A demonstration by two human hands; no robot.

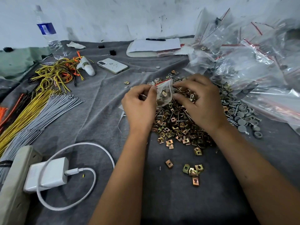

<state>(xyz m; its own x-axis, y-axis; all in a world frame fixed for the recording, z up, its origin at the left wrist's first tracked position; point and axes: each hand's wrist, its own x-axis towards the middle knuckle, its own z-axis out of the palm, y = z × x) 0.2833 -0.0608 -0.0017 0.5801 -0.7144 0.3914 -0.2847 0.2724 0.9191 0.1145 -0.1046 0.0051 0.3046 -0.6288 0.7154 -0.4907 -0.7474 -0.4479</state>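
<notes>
Closest to me, a white charger (47, 174) sits plugged into a power strip (14, 184) at the near edge of the desk (162, 200). A few stray metal clips (193, 172) lie on the grey cloth between the person's forearms.

Further in, both hands work over the big pile of clips (178, 127). The left hand (139, 108) pinches the left edge of a small zip bag (164, 95) just under its red strip, fingers curled round the plastic. The right hand (203, 103) pinches the opposite side of the mouth, thumb and forefinger closed on it. The bag hangs upright just above the pile, with a few clips showing inside.

To my eye this is the filling or sealing step. It goes best with the bag held low over the pile, so anything that slips falls back among its own kind, and with the mouth level so nothing tips out. To seal, run the pinch along the strip from one end to the other.

Beyond lie grey caps (243, 117), a phone (112, 65) and a heap of bags (251, 62) by the wall.
</notes>
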